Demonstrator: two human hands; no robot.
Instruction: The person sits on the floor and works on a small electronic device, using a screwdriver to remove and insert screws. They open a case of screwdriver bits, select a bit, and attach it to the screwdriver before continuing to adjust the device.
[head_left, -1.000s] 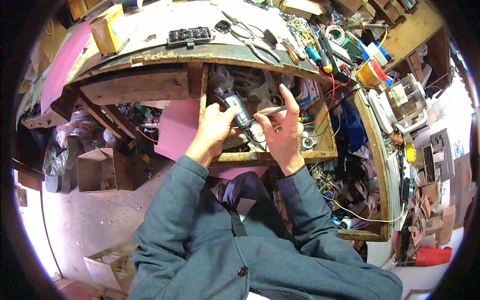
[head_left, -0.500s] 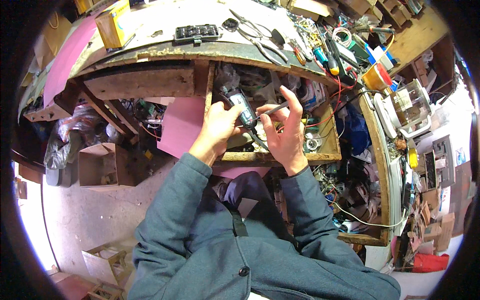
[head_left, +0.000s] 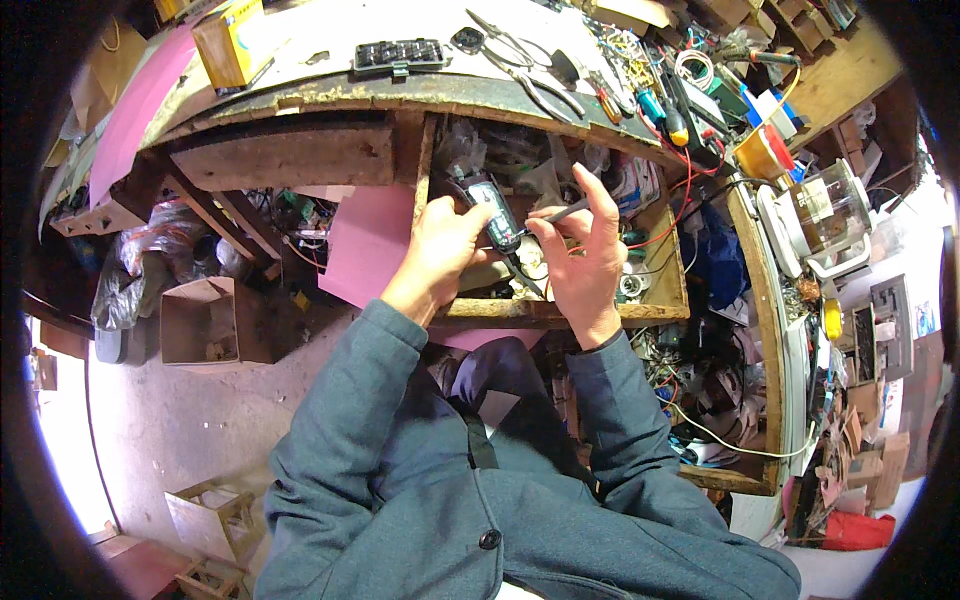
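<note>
My left hand (head_left: 440, 250) grips a small dark hand-held device (head_left: 493, 208) with a lit screen, held over an open wooden drawer (head_left: 560, 310) under the workbench. My right hand (head_left: 585, 265) pinches a thin dark rod-like tool (head_left: 563, 213) between thumb and fingers. Its tip points at the device's side. Both hands sit close together above the drawer's clutter of small parts and wires.
The workbench top (head_left: 330, 40) carries a yellow box (head_left: 230, 40), a black keyed panel (head_left: 398, 55), pliers (head_left: 520, 50), screwdrivers (head_left: 660, 105) and a yellow tape roll (head_left: 765, 150). A pink sheet (head_left: 365, 245) hangs under the bench. A cardboard box (head_left: 205, 320) stands on the floor at left.
Both hands with the device and the tool have stayed over the drawer. The right fingers shifted slightly around the tool; the view moved a little.
</note>
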